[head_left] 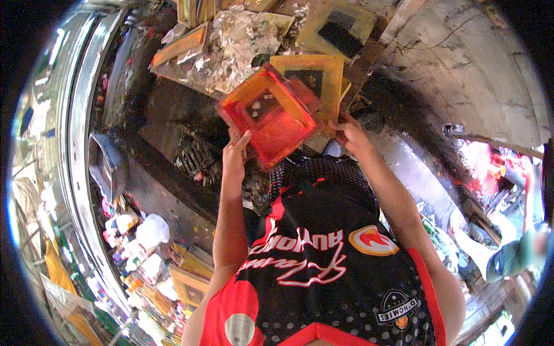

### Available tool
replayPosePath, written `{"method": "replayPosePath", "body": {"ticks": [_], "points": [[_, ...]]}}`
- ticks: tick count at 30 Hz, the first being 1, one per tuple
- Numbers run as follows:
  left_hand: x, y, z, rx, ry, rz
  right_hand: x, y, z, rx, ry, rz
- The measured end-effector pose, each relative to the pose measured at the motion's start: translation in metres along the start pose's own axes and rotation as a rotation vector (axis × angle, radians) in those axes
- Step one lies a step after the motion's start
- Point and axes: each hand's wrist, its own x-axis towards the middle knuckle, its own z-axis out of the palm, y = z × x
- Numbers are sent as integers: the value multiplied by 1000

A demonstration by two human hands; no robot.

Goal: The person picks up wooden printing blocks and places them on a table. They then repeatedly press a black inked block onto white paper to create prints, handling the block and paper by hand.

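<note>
Square red-stained wooden frame (pixel 269 112), mesh centre

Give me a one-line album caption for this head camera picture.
Both hands, left hand and right hand, hold up a red-stained frame above a cluttered workbench.

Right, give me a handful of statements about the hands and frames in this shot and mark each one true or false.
1. Both hands hold the red-orange screen frame. True: the left hand grips its lower left edge and the right hand its right side.
2. The held frame is blue. False: it is red-orange.
3. A yellow frame lies just behind the held one. True.
4. The person wears a plain white shirt. False: the sleeveless jersey is black and red.
5. The left hand hangs empty. False: it grips the frame.
</note>
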Motion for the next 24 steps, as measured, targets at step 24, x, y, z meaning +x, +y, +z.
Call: {"method": "replayPosePath", "body": {"ticks": [24], "points": [[293, -27, 81, 333, -761, 11, 54, -6, -47, 359, -10, 128]]}}
